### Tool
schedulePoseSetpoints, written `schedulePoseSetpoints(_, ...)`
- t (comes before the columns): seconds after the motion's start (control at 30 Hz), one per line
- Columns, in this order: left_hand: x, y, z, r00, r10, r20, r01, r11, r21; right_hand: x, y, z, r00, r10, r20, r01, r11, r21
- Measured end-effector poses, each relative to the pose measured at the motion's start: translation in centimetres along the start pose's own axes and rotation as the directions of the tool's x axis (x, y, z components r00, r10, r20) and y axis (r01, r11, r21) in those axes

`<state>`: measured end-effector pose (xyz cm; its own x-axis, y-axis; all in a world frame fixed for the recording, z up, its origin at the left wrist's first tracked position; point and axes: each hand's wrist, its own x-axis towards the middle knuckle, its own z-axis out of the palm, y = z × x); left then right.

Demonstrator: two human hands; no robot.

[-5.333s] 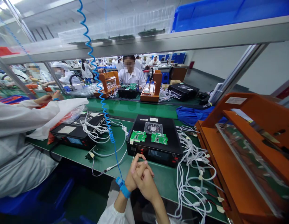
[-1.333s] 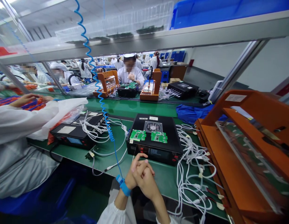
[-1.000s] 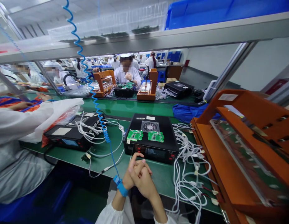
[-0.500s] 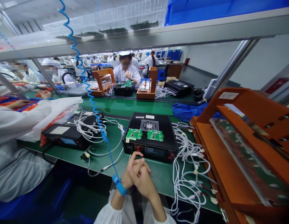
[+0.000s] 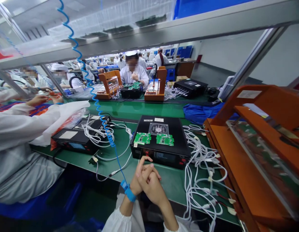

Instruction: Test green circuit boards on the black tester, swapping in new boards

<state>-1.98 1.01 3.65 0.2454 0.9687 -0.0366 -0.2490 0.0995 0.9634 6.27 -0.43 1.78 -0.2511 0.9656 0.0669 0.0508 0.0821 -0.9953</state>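
Observation:
My left hand (image 5: 136, 182), with a blue wrist strap (image 5: 128, 191), and my right hand (image 5: 152, 187) are clasped, fingers interlaced, at the table's front edge. Both are closed on each other, and no object shows in them. One left finger sticks out toward the black box (image 5: 173, 125) just beyond. On top of that box lie two green circuit boards, one left (image 5: 142, 138) and one right (image 5: 165, 139), in front of its round fan grille (image 5: 159, 129). Its front face has a small lit display (image 5: 161, 156) and red buttons.
Bundled white cables (image 5: 200, 164) lie right of the box, beside an orange fixture (image 5: 226, 151). At left stands another black box (image 5: 74, 140) with cables. A coiled blue cord (image 5: 97, 106) hangs down to the strap. Co-workers sit across and at left; a metal beam (image 5: 149, 35) crosses overhead.
The whole view has shifted slightly, so things appear a little farther right. My hands stay clasped in the same pose. The co-worker's hands at left have moved.

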Motion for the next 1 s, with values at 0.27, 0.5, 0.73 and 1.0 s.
schedulePoseSetpoints(0.27,0.22,-0.68,-0.29,0.999,0.034,-0.016,-0.034,0.999,-0.003,0.11,0.39,-0.02,1.0,-0.002,0.026,0.002,1.0,0.012)
schedulePoseSetpoints(0.5,0.27,-0.69,-0.26,1.0,0.023,-0.004,-0.023,1.0,0.003,0.01,0.47,0.03,1.0,0.003,0.026,-0.004,1.0,0.025)
schedulePoseSetpoints(0.73,0.31,-0.43,-0.13,1.0,0.008,0.002,-0.008,1.0,-0.016,-0.02,0.53,-0.01,1.0,0.003,0.018,-0.003,1.0,0.012)
schedulePoseSetpoints(1.0,0.42,-0.96,-0.51,1.0,0.008,-0.004,-0.008,1.0,-0.005,0.15,0.35,0.03,1.0,-0.005,0.001,0.005,1.0,-0.02)
